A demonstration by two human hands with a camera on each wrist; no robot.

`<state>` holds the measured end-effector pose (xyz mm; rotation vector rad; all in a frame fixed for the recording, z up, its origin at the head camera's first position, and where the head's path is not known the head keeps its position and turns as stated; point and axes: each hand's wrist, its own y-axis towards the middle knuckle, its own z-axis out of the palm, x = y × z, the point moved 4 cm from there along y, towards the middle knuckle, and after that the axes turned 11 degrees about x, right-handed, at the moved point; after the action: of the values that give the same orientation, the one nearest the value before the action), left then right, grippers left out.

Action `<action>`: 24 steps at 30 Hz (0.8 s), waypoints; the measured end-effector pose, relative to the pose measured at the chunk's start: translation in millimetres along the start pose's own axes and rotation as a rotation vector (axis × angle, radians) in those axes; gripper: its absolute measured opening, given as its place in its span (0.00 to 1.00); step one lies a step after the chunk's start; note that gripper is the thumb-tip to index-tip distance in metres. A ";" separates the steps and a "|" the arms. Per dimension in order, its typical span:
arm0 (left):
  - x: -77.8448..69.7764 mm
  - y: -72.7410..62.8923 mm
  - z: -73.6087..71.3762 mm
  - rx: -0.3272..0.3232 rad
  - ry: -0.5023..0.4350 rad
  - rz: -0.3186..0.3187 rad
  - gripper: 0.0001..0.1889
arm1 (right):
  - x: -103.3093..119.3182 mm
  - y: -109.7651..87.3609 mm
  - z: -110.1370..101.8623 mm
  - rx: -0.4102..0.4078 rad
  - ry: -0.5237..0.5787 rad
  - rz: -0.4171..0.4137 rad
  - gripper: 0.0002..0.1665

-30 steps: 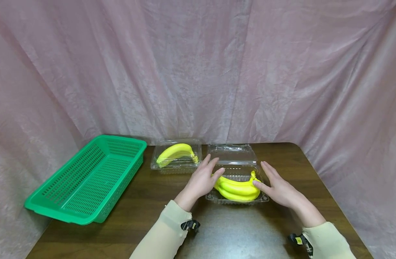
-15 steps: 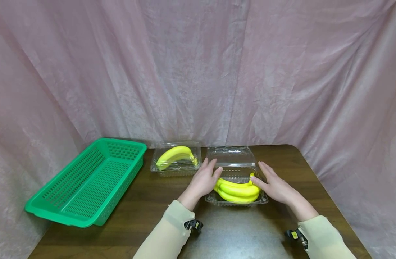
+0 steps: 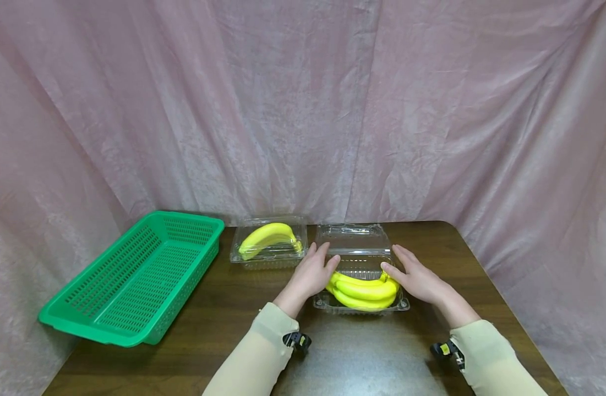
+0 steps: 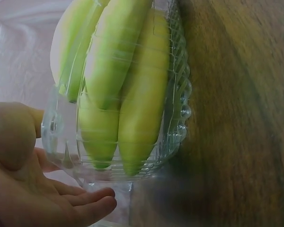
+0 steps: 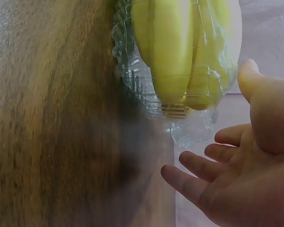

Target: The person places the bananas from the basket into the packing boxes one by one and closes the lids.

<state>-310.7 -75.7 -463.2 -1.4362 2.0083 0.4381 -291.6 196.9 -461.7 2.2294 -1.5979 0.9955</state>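
Observation:
A bunch of yellow bananas [image 3: 364,295] lies in the base of a clear plastic clamshell box [image 3: 318,302], whose lid [image 3: 352,240] is folded back toward the curtain. At the box's left end is my left hand [image 3: 310,273], its thumb by the banana tips. Fingers of that left hand [image 4: 38,184] extend loosely along the box's end wall in the left wrist view. My right hand [image 3: 419,279] is at the opposite end, thumb over the stem. In the right wrist view, the right hand [image 5: 246,165] has its fingers spread apart beside the box.
A closed clear clamshell [image 3: 269,257] with bananas [image 3: 268,236] inside stands to the left of the open one. Farther left is a green perforated basket [image 3: 156,330]. A pink curtain [image 3: 303,110] hangs behind the wooden table [image 3: 362,357].
My right hand has shifted slightly left, its thumb coming over the banana stem. The left hand stays nearly in place. The view has tilted slightly.

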 end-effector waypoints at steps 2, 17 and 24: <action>0.3 -0.2 -0.1 -0.002 -0.009 -0.006 0.34 | -0.3 1.7 0.9 0.001 0.000 0.001 0.58; 5.7 3.4 0.3 -0.008 -0.049 -0.017 0.34 | 1.0 14.6 0.7 0.008 0.038 -0.001 0.57; 6.5 3.0 2.1 -0.013 -0.056 -0.006 0.34 | 5.5 18.3 -0.5 0.000 0.115 -0.015 0.55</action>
<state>-314.3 -78.1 -469.3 -1.4225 1.9598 0.4842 -307.3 186.1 -461.5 2.1391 -1.5299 1.0977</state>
